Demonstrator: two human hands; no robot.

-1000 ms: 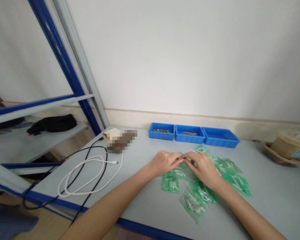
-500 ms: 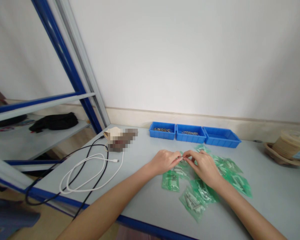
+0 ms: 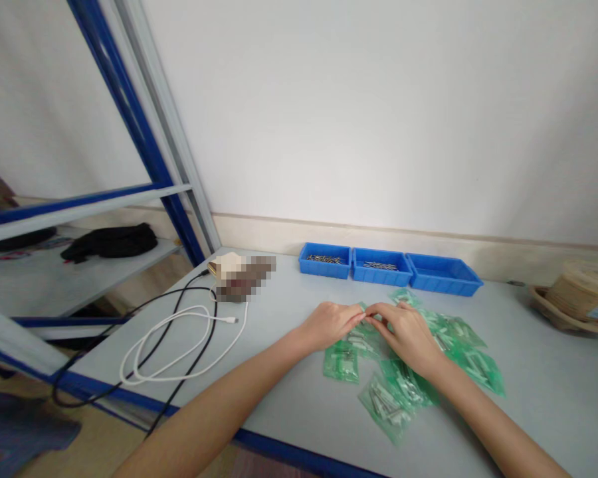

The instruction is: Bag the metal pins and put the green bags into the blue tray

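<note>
My left hand (image 3: pixel 329 324) and my right hand (image 3: pixel 401 333) meet fingertip to fingertip above a spread of green plastic bags. Both are closed in a pinch, and whatever is between the fingertips is too small and covered to name. Below my left hand lies a small green bag (image 3: pixel 341 363) with pale and metallic pieces inside. Nearer the table's front is another green bag (image 3: pixel 386 406) holding slim light-coloured parts. More green bags (image 3: pixel 481 369) lie under and to the right of my right hand, partly covered by it.
Three blue trays stand in a row by the wall: a left tray (image 3: pixel 323 269) and middle tray (image 3: pixel 381 275) with thin metal pieces, and a right tray (image 3: pixel 446 285). White cable (image 3: pixel 184 380) and black cable (image 3: pixel 60 378) coil at left. A plastic tub (image 3: pixel 583 292) sits far right.
The small pale bit that showed between my fingertips is now covered. My hands have otherwise hardly moved, and the view has shifted very slightly.
</note>
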